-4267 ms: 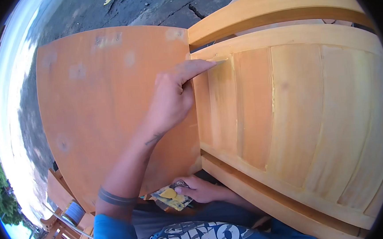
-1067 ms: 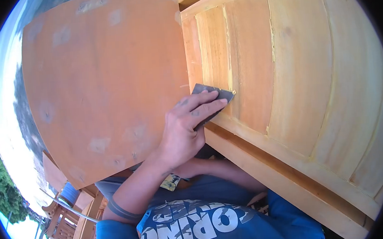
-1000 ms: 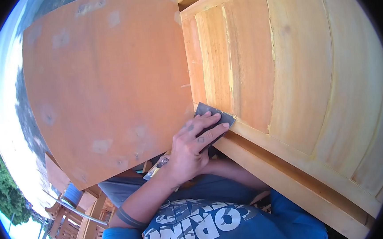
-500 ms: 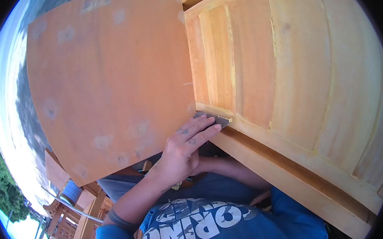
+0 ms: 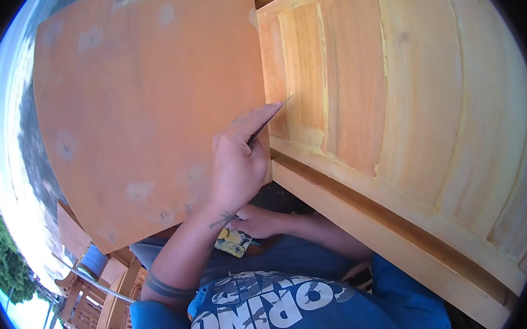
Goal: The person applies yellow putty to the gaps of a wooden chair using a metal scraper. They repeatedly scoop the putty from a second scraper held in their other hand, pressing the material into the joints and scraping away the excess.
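My left hand [image 5: 239, 160] grips a thin dark scraper [image 5: 265, 124], seen nearly edge-on. Its tip, with a bit of yellow paste, is over the narrow slats at the left of the pale wooden panel [image 5: 355, 78]. Lower down, near my lap, my right hand [image 5: 258, 221] is closed on a yellow-smeared piece [image 5: 233, 242], partly hidden by my left wrist. Yellow filler lines the seams between the slats. A flat orange-brown board [image 5: 150, 111] with pale patches meets the panel along its left side.
A long wooden rail [image 5: 390, 235] with a gap beside it runs down to the lower right. At the lower left are a blue roll [image 5: 94, 262], a metal bar and slatted wooden furniture [image 5: 84, 311]. Green trees [image 5: 3, 244] stand beyond.
My left hand has lifted the scraper from the panel's lower rail and moved up, turning it edge-on. My right hand and the yellow-smeared piece show more clearly below. Filler at the lower slat corner looks spread.
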Tool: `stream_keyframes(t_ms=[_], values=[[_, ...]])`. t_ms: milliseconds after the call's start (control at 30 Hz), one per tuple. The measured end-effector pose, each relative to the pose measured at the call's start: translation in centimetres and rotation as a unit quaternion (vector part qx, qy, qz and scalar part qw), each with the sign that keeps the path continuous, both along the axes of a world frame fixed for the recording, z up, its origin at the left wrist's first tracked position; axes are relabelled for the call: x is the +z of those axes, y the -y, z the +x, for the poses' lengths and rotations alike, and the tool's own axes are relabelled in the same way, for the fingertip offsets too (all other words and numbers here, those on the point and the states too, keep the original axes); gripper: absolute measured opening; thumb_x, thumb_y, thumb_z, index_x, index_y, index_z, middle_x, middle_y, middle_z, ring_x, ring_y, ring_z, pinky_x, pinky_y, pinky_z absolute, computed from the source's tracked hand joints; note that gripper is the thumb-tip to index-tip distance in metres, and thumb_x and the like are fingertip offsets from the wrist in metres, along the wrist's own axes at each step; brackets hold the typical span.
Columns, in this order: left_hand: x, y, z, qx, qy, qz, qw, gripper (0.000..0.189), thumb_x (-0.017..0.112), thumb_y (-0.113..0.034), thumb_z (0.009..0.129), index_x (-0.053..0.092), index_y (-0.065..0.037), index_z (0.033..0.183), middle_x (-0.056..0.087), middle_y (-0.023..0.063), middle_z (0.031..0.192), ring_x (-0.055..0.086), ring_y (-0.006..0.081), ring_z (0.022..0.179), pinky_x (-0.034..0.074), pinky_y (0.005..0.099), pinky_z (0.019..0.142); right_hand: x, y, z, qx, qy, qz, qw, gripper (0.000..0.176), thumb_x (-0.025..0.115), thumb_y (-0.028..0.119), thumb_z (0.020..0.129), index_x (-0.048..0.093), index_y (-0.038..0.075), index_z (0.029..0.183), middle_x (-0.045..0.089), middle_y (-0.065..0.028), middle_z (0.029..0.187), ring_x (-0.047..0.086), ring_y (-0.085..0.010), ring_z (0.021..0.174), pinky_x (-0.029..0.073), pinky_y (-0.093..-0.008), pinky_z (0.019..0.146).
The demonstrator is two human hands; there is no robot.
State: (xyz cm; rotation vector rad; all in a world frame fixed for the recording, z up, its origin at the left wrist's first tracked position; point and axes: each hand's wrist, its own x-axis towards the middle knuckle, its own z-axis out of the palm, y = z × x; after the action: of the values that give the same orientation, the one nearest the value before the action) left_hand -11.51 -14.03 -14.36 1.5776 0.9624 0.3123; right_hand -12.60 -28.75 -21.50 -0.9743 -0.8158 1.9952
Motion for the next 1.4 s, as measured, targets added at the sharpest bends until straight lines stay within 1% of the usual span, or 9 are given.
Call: stream_keyframes(t_ms=[133, 300, 433, 700, 867, 1067, 1167, 1267, 1400], values=[[1.6, 0.3, 1.5, -0.06, -0.01, -0.032, 0.998, 0.051, 0.038, 0.019, 0.074, 0.06, 0.0, 0.116, 0.063, 0.0183, 0.11, 0.06, 0.0216, 0.107, 0.045, 0.0303, 0.093, 1.9, -1.1, 2.0, 0.083, 0.01, -0.056, 0.995, 0.033, 0.05, 0.019, 0.093, 0.051, -0.003, 0.119, 0.059, -0.0143, 0.114, 0.056, -0.0269, 0.106, 0.042, -0.0366, 0.092], [4.2, 2.4, -1.2, -0.187, 0.037, -0.073, 0.979, 0.05, 0.038, 0.018, 0.076, 0.058, 0.001, 0.119, 0.064, 0.0156, 0.109, 0.059, 0.0186, 0.107, 0.045, 0.0297, 0.092, 0.5, -0.2, 0.4, 0.038, 0.006, -0.006, 0.999, 0.031, 0.05, 0.017, 0.093, 0.05, -0.003, 0.116, 0.06, -0.0161, 0.105, 0.057, -0.0232, 0.099, 0.044, -0.0359, 0.087], [3.2, 0.1, -0.2, -0.012, -0.019, -0.145, 0.989, 0.052, 0.04, 0.017, 0.075, 0.054, 0.002, 0.124, 0.064, 0.0154, 0.108, 0.058, 0.0168, 0.105, 0.045, 0.0287, 0.091, 0.1, 0.1, 0.2, 0.039, -0.002, -0.01, 0.999, 0.029, 0.049, 0.016, 0.092, 0.049, -0.003, 0.115, 0.061, -0.0175, 0.099, 0.058, -0.0203, 0.093, 0.045, -0.0353, 0.082], [6.6, 1.6, 1.4, -0.115, 0.069, -0.224, 0.965, 0.052, 0.047, 0.013, 0.075, 0.053, 0.002, 0.125, 0.062, 0.0123, 0.109, 0.059, 0.0136, 0.099, 0.045, 0.0258, 0.089, -2.2, 1.3, -0.5, 0.041, 0.041, 0.028, 0.998, 0.03, 0.05, 0.017, 0.093, 0.05, -0.004, 0.115, 0.061, -0.0162, 0.1, 0.059, -0.0204, 0.094, 0.045, -0.0353, 0.084], [8.6, -2.2, -3.7, 0.15, 0.127, -0.412, 0.889, 0.041, 0.056, 0.008, 0.08, 0.051, 0.004, 0.121, 0.063, 0.0112, 0.105, 0.061, 0.0168, 0.098, 0.049, 0.0325, 0.088, 0.8, -0.5, 1.4, 0.011, 0.06, 0.005, 0.998, 0.029, 0.049, 0.019, 0.095, 0.052, -0.004, 0.113, 0.062, -0.0133, 0.1, 0.059, -0.0181, 0.092, 0.046, -0.0333, 0.083], [12.7, -1.1, -14.4, 0.324, 0.164, -0.241, 0.9, 0.04, 0.062, -0.002, 0.081, 0.05, 0.006, 0.118, 0.063, 0.0137, 0.103, 0.063, 0.0207, 0.093, 0.052, 0.0337, 0.084, 4.0, 0.3, 3.1, -0.004, -0.012, -0.08, 0.997, 0.024, 0.048, 0.018, 0.096, 0.054, -0.002, 0.107, 0.062, -0.0065, 0.096, 0.057, -0.0108, 0.088, 0.046, -0.0282, 0.081], [14.8, 1.4, -17.6, 0.333, 0.257, -0.216, 0.881, 0.039, 0.063, -0.005, 0.081, 0.051, 0.008, 0.116, 0.063, 0.015, 0.105, 0.063, 0.0231, 0.094, 0.05, 0.0344, 0.087, 6.8, 1.3, 3.7, -0.192, -0.094, -0.123, 0.969, 0.026, 0.048, 0.019, 0.097, 0.052, -0.002, 0.112, 0.062, -0.0083, 0.102, 0.059, -0.0139, 0.094, 0.048, -0.03, 0.084], [15.5, 4.1, -18.5, 0.265, 0.219, -0.12, 0.931, 0.035, 0.061, -0.004, 0.083, 0.054, 0.008, 0.115, 0.06, 0.0137, 0.108, 0.06, 0.0225, 0.095, 0.046, 0.0322, 0.087, 11.0, 1.6, 4.2, -0.326, -0.167, -0.115, 0.923, 0.029, 0.046, 0.016, 0.096, 0.047, -0.004, 0.118, 0.06, -0.0122, 0.11, 0.059, -0.0197, 0.103, 0.047, -0.0348, 0.091], [14.6, 6.1, -17.6, 0.022, 0.088, 0.236, 0.968, 0.037, 0.053, 0.012, 0.083, 0.056, -0.001, 0.118, 0.055, 0.0188, 0.108, 0.057, 0.0294, 0.099, 0.045, 0.0342, 0.085, 15.3, 1.3, 2.9, -0.41, -0.193, -0.094, 0.886, 0.034, 0.045, 0.015, 0.096, 0.042, -0.005, 0.123, 0.057, -0.0159, 0.118, 0.058, -0.0241, 0.108, 0.046, -0.0395, 0.096]])
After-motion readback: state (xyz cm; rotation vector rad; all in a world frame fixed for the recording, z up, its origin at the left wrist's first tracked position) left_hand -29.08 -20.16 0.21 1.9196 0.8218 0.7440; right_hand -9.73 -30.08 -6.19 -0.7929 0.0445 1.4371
